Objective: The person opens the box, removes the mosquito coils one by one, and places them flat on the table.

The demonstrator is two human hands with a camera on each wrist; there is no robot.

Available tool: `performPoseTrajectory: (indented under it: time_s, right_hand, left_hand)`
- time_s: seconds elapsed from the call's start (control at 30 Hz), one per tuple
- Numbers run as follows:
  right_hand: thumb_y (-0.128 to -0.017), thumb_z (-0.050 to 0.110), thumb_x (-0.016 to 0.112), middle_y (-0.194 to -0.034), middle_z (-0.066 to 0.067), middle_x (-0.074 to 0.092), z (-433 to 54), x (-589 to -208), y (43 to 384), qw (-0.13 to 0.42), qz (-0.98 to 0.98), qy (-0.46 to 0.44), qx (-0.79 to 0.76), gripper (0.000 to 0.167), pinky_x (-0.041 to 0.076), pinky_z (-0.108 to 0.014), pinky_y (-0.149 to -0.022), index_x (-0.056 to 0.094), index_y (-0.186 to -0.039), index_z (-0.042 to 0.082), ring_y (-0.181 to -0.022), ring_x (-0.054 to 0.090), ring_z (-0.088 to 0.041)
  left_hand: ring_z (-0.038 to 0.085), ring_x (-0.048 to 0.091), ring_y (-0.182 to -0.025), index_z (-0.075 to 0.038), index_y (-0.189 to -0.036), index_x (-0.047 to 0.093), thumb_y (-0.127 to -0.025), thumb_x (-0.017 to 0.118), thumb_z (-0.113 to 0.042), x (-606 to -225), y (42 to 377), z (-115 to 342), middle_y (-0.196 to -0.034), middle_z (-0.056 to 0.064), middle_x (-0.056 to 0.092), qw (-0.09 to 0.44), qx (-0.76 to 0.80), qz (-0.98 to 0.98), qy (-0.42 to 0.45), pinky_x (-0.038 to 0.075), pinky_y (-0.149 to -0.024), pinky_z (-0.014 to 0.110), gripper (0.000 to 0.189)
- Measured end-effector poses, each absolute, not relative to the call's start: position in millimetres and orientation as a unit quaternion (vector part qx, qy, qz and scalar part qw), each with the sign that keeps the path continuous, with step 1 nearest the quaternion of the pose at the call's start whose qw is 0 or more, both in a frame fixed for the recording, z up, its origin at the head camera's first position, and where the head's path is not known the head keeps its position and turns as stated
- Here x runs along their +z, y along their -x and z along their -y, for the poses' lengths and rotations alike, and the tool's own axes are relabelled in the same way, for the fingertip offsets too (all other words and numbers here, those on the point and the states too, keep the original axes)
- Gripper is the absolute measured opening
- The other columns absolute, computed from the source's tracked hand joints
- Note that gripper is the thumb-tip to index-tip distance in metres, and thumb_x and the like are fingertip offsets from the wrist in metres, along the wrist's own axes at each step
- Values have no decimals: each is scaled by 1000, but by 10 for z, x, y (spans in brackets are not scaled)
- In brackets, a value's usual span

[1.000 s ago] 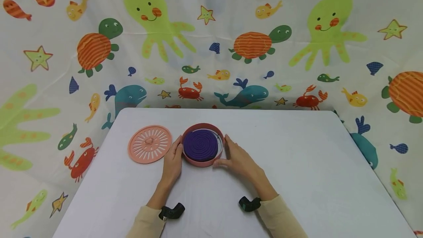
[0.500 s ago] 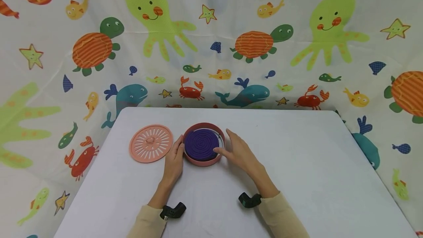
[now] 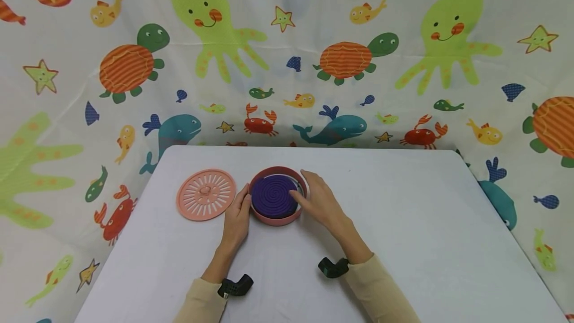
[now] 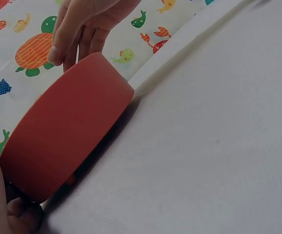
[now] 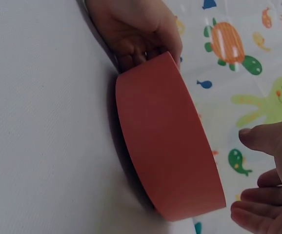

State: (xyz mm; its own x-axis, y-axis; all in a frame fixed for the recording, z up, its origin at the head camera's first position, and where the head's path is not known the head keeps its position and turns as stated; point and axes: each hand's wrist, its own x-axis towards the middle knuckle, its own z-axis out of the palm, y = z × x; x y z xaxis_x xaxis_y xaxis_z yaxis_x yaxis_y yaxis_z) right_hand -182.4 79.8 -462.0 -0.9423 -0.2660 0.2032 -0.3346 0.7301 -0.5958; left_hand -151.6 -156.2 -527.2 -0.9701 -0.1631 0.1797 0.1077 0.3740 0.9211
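Note:
A round pink mosquito coil holder (image 3: 275,222) stands on the table with a purple mosquito coil (image 3: 272,196) inside it. My left hand (image 3: 236,218) grips the holder's left side, and in the right wrist view its fingers (image 5: 140,57) curl against the wall. Over the right rim hovers my right hand (image 3: 324,203), its fingers loosely extended and its thumb above the coil's right edge. In the right wrist view this right hand (image 5: 272,170) is apart from the holder's wall (image 5: 168,141). The coil is hidden in both wrist views.
A pink slotted lid (image 3: 206,208) with a small central knob lies flat on the white table (image 3: 430,233), just left of the holder. Behind the table's far edge hangs a curtain (image 3: 296,29) printed with sea animals.
My right hand has let go of the holder's right side, lifted, and shifted a little left so the thumb is over the coil. The left hand keeps its grip.

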Motion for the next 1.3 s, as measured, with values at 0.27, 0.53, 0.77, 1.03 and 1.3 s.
performPoseTrajectory:
  time_s: [0.27, 0.53, 0.77, 1.03, 1.3]
  right_hand:
    - [-94, 32, 69, -142, -18, 58, -707, -4601, 1857, 60, 921, -189, 335, 64, 45, -47, -115, 49, -144, -2, -134, 53, -32]
    - [-96, 31, 68, -140, -20, 58, -616, -4577, 1889, 35, 930, -187, 314, 62, 47, -46, -113, 49, -144, -4, -133, 54, -33]
    - [-97, 34, 66, -143, -21, 56, -544, -4562, 1901, 1, 944, -176, 280, 63, 46, -47, -113, 48, -145, -3, -134, 53, -34]
    - [-99, 39, 62, -142, -22, 56, -474, -4558, 1903, -17, 950, -183, 253, 63, 49, -46, -111, 50, -142, -5, -132, 54, -34]
    - [-100, 41, 60, -138, -23, 59, -438, -4600, 1899, -6, 954, -196, 227, 64, 50, -45, -109, 51, -140, -8, -128, 57, -35]
  left_hand:
    - [23, 44, -145, -7, -149, 49, -108, 45, -27, -5270, 1519, 1563, -152, 8, 51, 124, -557, 821, -19, 35, -121, 41, 45]
    - [24, 44, -145, -6, -148, 48, -108, 44, -27, -5264, 1515, 1565, -152, 9, 51, 122, -551, 825, -21, 35, -120, 43, 46]
    - [22, 44, -144, -7, -149, 48, -108, 44, -28, -5255, 1512, 1562, -152, 8, 51, 119, -553, 824, -20, 36, -120, 40, 46]
    - [25, 44, -144, -9, -149, 48, -108, 43, -28, -5247, 1513, 1566, -152, 8, 51, 118, -548, 828, -23, 35, -121, 44, 46]
    - [24, 44, -144, -9, -148, 49, -108, 44, -27, -5249, 1501, 1563, -151, 8, 52, 119, -550, 826, -24, 35, -121, 42, 45]
